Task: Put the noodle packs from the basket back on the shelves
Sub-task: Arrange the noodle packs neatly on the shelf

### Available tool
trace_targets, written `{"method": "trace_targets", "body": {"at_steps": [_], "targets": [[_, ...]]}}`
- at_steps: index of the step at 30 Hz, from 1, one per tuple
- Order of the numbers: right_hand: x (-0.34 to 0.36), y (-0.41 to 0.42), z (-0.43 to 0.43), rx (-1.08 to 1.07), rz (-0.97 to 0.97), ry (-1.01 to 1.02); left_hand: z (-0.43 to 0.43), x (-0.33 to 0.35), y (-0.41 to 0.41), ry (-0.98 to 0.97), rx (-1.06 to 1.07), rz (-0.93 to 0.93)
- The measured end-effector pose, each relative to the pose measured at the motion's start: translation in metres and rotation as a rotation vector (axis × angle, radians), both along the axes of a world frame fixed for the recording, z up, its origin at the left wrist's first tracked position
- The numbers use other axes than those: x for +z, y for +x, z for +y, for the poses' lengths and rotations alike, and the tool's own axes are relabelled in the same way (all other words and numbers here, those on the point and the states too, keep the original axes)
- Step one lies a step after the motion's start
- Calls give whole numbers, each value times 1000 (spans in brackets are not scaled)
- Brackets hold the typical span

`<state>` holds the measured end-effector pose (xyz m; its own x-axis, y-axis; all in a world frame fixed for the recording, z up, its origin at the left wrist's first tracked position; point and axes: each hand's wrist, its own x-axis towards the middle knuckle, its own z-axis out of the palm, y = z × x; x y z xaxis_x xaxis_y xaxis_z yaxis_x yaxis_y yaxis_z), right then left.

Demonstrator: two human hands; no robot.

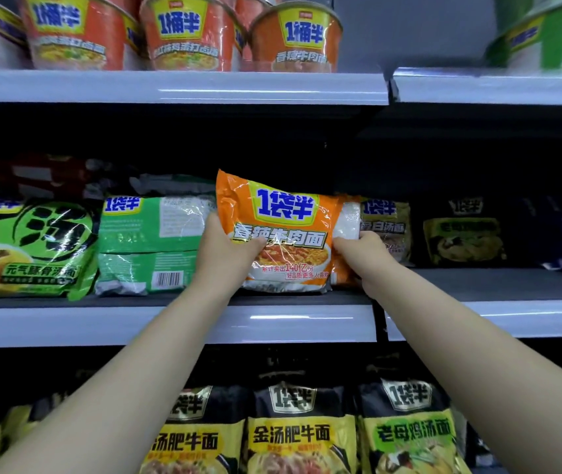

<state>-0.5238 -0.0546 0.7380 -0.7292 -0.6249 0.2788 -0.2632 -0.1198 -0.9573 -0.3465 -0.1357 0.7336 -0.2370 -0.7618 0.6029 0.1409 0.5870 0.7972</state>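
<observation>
The orange noodle pack [283,234] is located at the centre of the frame. It is held upright, front face outward, with its lower edge at the deck of the middle shelf [170,323]. The pack's left edge is gripped by the left hand [225,254]: the thumb is laid across the printed front, and the fingers are hidden behind the pack, so their state cannot be told. The lower right edge is gripped by the right hand [365,254], whose fingers [344,242] are curled around the wrapper.

A green pack [149,244] is positioned just beside the orange pack on the left, with a lime-green pack [26,248] further left. A dark pack [385,227] is partly covered by the orange pack's right end, and a black pack [460,234] stands beyond it.

Noodle cups [184,32] are lined up on the upper shelf [170,87] across the top of the frame. Yellow-and-black packs [300,432] are ranged along the bottom of the frame, between the forearms.
</observation>
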Motion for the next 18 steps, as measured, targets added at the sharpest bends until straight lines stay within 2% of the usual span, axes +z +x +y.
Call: {"method": "trace_targets", "body": {"at_steps": [3, 5, 12, 14, 18], "targets": [[2, 1, 16, 117, -39, -3, 0, 1, 1, 19, 11, 10], [1, 1, 25, 122, -43, -44, 0, 2, 0, 49, 18, 20], [1, -10, 49, -276, 6, -189, 6, -3, -21, -3, 143, 126], [2, -10, 59, -316, -27, -203, 10, -8, -33, -42, 186, 104], [3, 0, 65, -175, -165, -251, 11, -9, -54, -93, 251, -14]]}}
